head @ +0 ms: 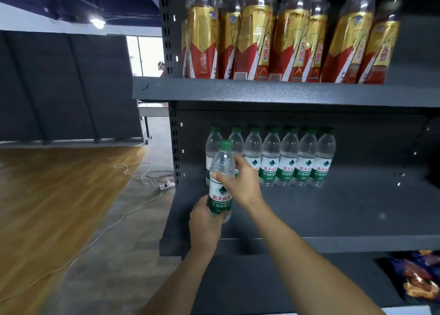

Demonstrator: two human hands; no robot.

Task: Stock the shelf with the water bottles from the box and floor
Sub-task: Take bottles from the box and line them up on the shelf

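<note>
A clear water bottle (221,171) with a green cap and green label stands upright above the front left of the dark middle shelf (333,209). My left hand (204,221) grips its base from below. My right hand (240,181) holds it round the middle, thumb across the front. Behind it, a row of several matching water bottles (289,157) stands along the back of the same shelf. Whether the held bottle touches the shelf cannot be told. No box is in view.
The upper shelf (285,91) carries several gold-and-red drink bottles (285,33). Snack bags (416,276) lie on the lower shelf at the right. A white cable and power strip (165,185) lie on the floor left of the shelving upright (175,147).
</note>
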